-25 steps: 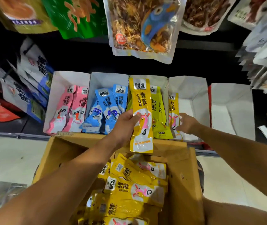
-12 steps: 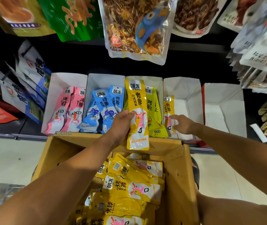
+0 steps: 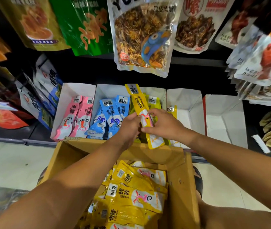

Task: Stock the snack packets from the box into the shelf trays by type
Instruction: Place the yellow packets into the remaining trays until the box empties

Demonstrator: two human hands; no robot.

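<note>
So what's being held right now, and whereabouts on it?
One yellow packet, gripped around its middle by both the left hand and the right hand.

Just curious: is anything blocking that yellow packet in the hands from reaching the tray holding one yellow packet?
Nothing visible blocks it. The left hand and right hand hold the yellow packet just left of that tray, whose top is open.

One head-worn wide-angle view, aimed forward and steeply down. Close range: cardboard box (image 3: 181, 179) sits right under the lens at 6 o'clock, shelf trays (image 3: 220, 109) mid-frame, hanging bags (image 3: 141, 38) at 12 o'clock. Forearms (image 3: 65, 187) enter from 7 and 4 o'clock; floor (image 3: 12, 162) at 9 o'clock. Edges bend outward.
</note>
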